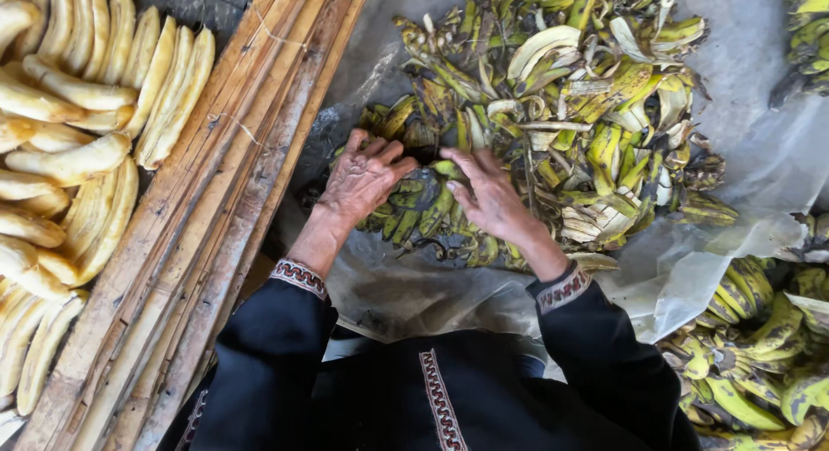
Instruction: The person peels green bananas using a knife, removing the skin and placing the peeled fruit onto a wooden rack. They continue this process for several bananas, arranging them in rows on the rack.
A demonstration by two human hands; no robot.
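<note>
Your dark embroidered sleeves [276,347] fill the bottom edge; both hands rest on the banana peel pile [587,114], heaped on a clear plastic sheet [760,157] over the ground. Left hand [367,175] has fingers bent, pressing the peels; right hand [488,192] lies flat, fingers slightly apart. Peeled bananas [69,157] lie left beyond the wooden slats [216,227], unpeeled bunches [751,347] right.
</note>
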